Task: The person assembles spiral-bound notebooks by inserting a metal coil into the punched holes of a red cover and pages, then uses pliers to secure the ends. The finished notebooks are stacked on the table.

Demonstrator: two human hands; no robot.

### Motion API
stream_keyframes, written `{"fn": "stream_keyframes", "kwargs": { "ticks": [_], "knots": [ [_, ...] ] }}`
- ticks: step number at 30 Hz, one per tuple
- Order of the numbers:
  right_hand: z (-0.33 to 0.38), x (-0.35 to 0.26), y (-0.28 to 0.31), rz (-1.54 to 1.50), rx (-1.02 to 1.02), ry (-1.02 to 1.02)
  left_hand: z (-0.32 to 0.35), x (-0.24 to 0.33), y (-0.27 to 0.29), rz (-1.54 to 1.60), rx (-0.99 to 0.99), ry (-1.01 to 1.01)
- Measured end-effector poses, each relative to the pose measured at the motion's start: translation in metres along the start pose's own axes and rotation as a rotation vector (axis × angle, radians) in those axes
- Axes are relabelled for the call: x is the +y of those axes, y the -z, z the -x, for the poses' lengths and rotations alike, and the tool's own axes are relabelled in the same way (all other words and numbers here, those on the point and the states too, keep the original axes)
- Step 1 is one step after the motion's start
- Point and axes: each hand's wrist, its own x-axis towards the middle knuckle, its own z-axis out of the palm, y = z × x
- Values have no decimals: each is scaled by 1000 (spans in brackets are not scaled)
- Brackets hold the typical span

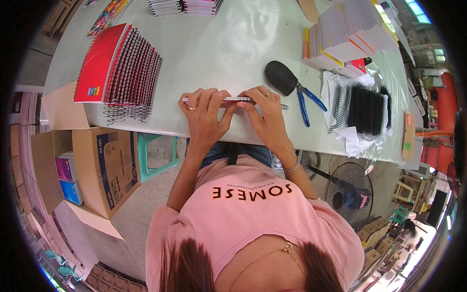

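Pinching a thin white notebook [228, 99] between left hand [203, 113] and right hand [265, 113] on table edge [228, 53]; open carton [99, 165] holds coloured packs [68, 177].

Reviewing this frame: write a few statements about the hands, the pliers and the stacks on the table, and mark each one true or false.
1. Both hands, left hand and right hand, hold a thin notebook at the table edge. True.
2. The blue-handled pliers are in the right hand. False: they lie on the table, to its right.
3. A fanned stack of red spiral notebooks lies left of the hands. True.
4. The black wire coils lie left of the hands. False: they lie at the right, on clear plastic.
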Motion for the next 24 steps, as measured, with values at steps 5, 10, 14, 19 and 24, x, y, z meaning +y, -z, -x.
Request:
{"fn": "stream_keyframes", "kwargs": {
  "ticks": [5, 10, 14, 19, 24],
  "knots": [
    [-4, -7, 2, -55, 46, -38, 0, 1, -1, -21, 13, 20],
    [-7, -1, 8, 93, 87, 129, 0, -1, -2, -22, 8, 21],
    [-14, -5, 8, 122, 48, 138, -1, 0, -1, -25, -4, 31],
    [-16, -9, 7, 167, 23, 126, -6, 0, 6, -8, -79, 39],
    [-15, -13, 14, 193, -106, 110, -7, 1, 17, 132, -115, 72]
  ]
}}
